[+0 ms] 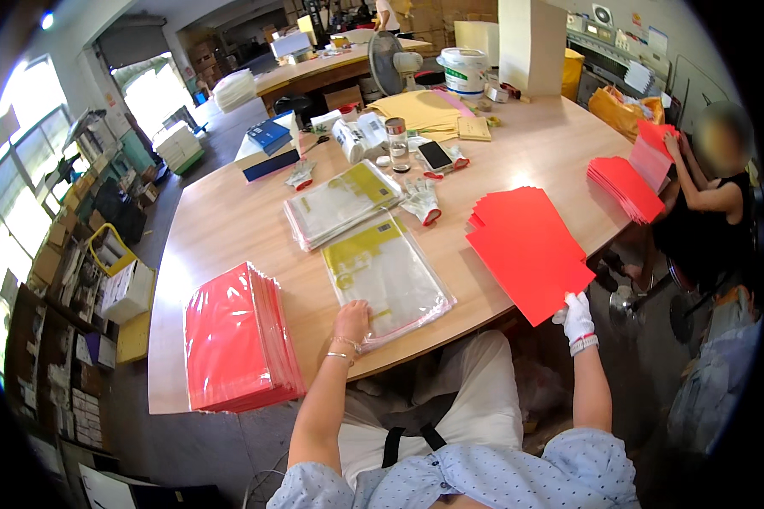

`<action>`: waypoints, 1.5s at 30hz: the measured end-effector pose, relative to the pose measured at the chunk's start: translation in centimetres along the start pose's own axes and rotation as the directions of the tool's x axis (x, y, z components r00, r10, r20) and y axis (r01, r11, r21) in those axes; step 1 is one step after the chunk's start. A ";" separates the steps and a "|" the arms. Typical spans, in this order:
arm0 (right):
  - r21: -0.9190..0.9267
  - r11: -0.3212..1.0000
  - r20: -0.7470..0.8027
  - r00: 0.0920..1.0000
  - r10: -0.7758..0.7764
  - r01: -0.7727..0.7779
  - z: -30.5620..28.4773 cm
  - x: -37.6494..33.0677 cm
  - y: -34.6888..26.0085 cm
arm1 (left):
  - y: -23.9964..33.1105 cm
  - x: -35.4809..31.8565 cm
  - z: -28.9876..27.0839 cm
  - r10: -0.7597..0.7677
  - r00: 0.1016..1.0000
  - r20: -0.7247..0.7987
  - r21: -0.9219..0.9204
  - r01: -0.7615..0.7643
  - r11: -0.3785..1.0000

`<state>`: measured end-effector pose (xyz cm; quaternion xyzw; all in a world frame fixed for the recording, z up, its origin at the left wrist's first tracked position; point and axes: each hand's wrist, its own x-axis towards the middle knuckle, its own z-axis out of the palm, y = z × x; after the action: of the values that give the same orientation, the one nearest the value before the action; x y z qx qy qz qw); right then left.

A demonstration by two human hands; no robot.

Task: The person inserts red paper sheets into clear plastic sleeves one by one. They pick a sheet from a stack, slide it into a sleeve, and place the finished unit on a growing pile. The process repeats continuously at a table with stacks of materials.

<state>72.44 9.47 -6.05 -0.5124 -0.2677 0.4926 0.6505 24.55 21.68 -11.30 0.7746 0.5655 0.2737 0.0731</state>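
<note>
My bare left hand (352,322) is at the near left edge of a stack of clear plastic bags (403,284) with a yellow-green printed band. Its fingers look curled at the bag's edge, their tips partly hidden. On the right, my right hand (576,317) in a white glove pinches the near corner of a red sheet (530,254), on top of a fanned pile of such sheets. A tall stack of red sheets in clear bags (229,335) stands at the table's left. Another pile of printed bags (348,199) lies just beyond the first.
Beyond the bags lie work gloves (421,201), a phone (435,155), a jar (396,138) and yellow envelopes (416,114). A white bucket (463,72) and a fan (385,62) stand farther back. At right, a seated person (713,204) handles red sheets (624,188).
</note>
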 end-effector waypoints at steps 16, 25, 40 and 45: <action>0.265 0.889 0.068 0.927 0.368 -0.372 8.8 -15.3 4.6 | 1.5 -2.4 -2.6 -0.113 0.965 -0.236 -0.010 0.114 0.993; 0.193 0.924 0.065 0.944 0.323 -0.330 11.7 -16.6 3.2 | 3.0 -2.6 -5.0 -0.383 0.851 0.360 -0.647 0.523 0.554; 0.352 0.790 0.095 0.859 0.503 -0.501 13.1 -15.9 5.2 | 6.6 -2.9 -0.4 -0.517 0.847 0.126 -0.564 0.490 0.665; 0.379 0.776 0.118 0.858 0.500 -0.505 13.6 -16.0 4.2 | 5.9 -2.8 5.8 -0.262 0.946 0.192 -0.975 0.152 -0.165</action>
<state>53.39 0.29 -2.91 -0.4200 -0.0194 0.6945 0.5839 31.80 18.20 -14.67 0.3445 0.2877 0.6152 0.6481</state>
